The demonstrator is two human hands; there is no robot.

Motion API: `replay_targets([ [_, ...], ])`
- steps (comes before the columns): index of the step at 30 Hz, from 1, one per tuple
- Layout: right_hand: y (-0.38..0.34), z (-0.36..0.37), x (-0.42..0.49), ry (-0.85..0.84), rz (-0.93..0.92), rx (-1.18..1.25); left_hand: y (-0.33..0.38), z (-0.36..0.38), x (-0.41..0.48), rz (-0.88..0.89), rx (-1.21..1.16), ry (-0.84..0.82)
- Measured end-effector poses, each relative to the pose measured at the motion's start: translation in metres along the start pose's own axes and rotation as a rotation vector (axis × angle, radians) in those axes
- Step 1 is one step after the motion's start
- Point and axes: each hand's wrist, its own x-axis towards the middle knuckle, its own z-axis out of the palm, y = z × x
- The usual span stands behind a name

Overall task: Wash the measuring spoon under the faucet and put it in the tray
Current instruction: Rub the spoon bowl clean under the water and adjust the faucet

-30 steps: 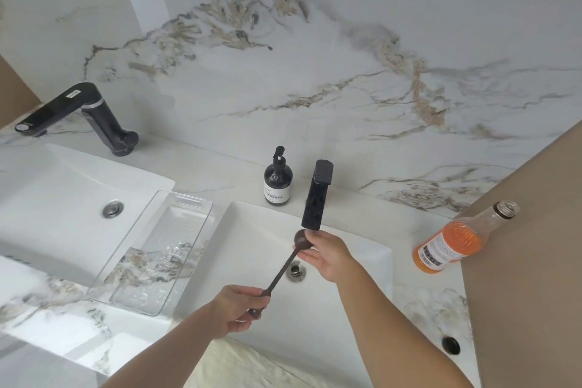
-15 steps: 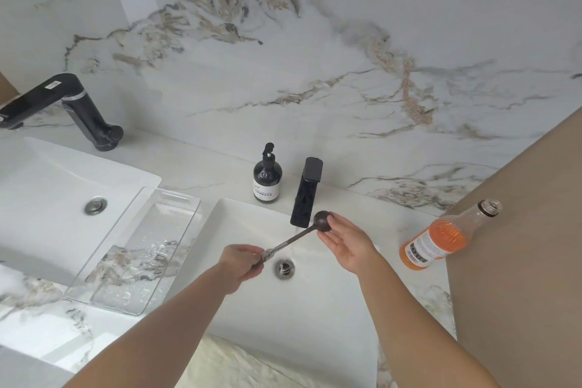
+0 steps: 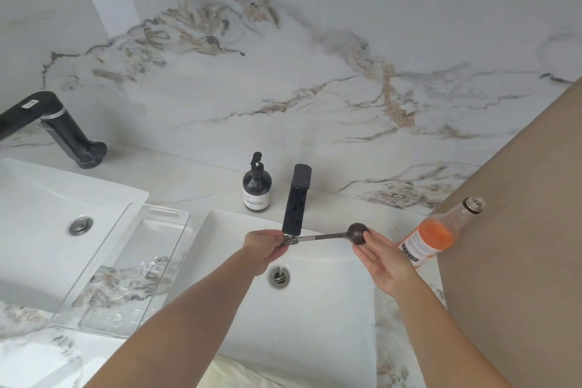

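— Left hand (image 3: 264, 246) pinching the handle end of the measuring spoon (image 3: 327, 236); right hand (image 3: 382, 261) open, fingertips (image 3: 365, 235) against the dark bowl. Why level, frame centre?

— Likely to bring it under the black faucet (image 3: 296, 198) spout, over the sink (image 3: 330, 324). No water visible.

— Room?

— Clear tray (image 3: 126, 309) lower left, apart; orange bottle (image 3: 436, 230) near right.

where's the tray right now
Head view, left of centre: the clear tray sits on the counter between the two sinks, left of the left hand.
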Motion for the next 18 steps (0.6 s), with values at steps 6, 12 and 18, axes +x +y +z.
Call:
replay_targets([
  [6, 0.017, 0.016, -0.002, -0.002, 0.04, -0.062, 0.01, -0.026, -0.002, 0.021, -0.016, 0.039],
  [12, 0.052, 0.067, -0.003, -0.05, 0.115, -0.106, 0.024, -0.086, -0.011, 0.062, -0.032, 0.127],
  [18, 0.082, 0.1, -0.008, -0.097, 0.183, -0.128, 0.031, -0.132, -0.021, 0.09, -0.039, 0.154],
])
